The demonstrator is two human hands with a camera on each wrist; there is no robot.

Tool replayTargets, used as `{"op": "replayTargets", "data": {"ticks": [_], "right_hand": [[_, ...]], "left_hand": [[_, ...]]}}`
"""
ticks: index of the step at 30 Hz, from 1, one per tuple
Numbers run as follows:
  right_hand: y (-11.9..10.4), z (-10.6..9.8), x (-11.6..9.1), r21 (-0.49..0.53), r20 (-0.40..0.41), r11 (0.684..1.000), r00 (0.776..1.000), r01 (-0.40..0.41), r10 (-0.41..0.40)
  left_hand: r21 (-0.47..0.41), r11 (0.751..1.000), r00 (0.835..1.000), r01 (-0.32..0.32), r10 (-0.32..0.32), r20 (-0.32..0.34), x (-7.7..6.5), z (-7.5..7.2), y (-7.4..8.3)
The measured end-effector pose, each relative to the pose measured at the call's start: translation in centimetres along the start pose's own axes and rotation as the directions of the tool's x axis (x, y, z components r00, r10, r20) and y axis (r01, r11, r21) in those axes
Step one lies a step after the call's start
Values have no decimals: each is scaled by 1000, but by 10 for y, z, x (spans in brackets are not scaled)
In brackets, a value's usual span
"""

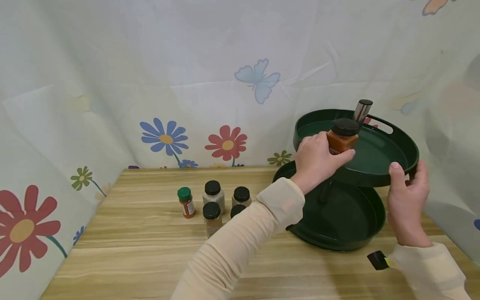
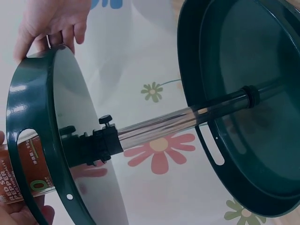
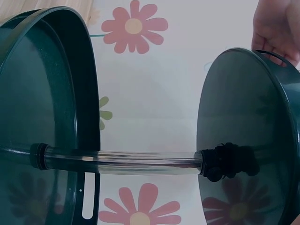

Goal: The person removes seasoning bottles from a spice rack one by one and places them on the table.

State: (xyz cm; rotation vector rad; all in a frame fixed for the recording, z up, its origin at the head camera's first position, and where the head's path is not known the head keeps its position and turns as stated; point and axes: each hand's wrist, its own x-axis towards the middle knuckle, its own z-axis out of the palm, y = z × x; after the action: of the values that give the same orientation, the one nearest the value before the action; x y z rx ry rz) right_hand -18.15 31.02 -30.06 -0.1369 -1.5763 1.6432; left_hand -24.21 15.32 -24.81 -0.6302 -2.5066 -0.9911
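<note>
My left hand [image 1: 316,160] grips a pepper jar [image 1: 342,141] with a black lid and orange-red contents, held over the upper tray [image 1: 382,152] of a dark green two-tier round stand. Red label print on the jar shows in the left wrist view, through the tray's handle slot [image 2: 22,136]. At the tray's right side, my right hand [image 1: 408,204] holds the rim, thumb in front and fingers behind. A shiny metal post [image 3: 145,162] joins the tilted upper tray to the lower tray [image 1: 345,212] through a black clamp [image 2: 105,140].
Left of the stand, several black-lidded jars [image 1: 213,216] stand on the wooden table [image 1: 142,250], beside a small green-capped bottle [image 1: 186,203]. A flower-print curtain [image 1: 187,83] hangs behind. Near the right sleeve lies a black tab [image 1: 378,260].
</note>
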Motion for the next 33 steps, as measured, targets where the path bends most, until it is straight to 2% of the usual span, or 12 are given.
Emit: {"op": "replayTargets", "data": {"ticks": [12, 22, 33], "right_hand": [[0, 1, 0, 8, 9, 1000, 1000, 20, -20], [-1, 2, -1, 27, 10, 1000, 1000, 7, -7], [0, 0, 0, -17, 7, 1000, 1000, 13, -13]], "left_hand": [[-146, 989, 999, -21, 15, -39, 2, -2, 4], [-352, 934, 998, -59, 47, -41, 1, -9, 9], [-400, 916, 999, -38, 37, -11, -1, -20, 10]]}}
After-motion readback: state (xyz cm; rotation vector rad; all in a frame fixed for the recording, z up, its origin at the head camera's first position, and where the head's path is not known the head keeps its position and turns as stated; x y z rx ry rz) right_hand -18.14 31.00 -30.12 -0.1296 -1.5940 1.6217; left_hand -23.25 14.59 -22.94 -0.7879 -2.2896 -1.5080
